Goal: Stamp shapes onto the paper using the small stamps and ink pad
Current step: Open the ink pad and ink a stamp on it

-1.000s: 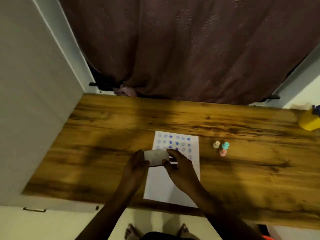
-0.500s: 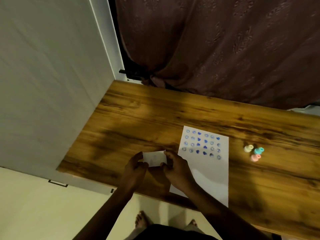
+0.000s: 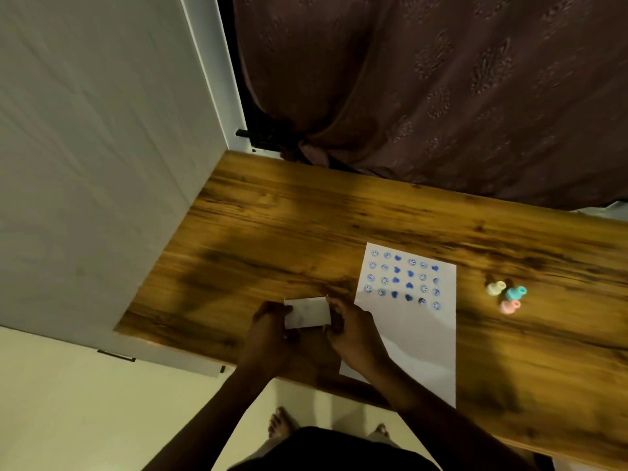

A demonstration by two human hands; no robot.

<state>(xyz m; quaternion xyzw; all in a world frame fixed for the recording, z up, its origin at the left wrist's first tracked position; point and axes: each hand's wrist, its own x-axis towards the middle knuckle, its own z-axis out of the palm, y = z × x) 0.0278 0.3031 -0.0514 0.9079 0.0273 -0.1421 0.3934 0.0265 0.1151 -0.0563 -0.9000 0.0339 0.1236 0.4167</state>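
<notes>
A white sheet of paper (image 3: 419,334) lies on the wooden table (image 3: 306,232), its upper part covered with rows of blue smiley and heart prints. Three small stamps stand to its right: a cream one (image 3: 495,288), a teal one (image 3: 516,293) and a pink one (image 3: 509,306). My left hand (image 3: 268,331) and my right hand (image 3: 353,331) both hold a small white rectangular box (image 3: 307,311), apparently the ink pad, just above the table to the left of the paper. Whether the box is open is unclear.
A white wall panel (image 3: 102,164) borders the table's left side. A dark maroon curtain (image 3: 441,96) hangs behind the far edge. My bare feet (image 3: 282,424) show on the pale floor below the near table edge.
Both hands have carried the white box leftward, off the paper to the bare wood beside it. The camera has swung left, so the yellow bottle at the right is out of view.
</notes>
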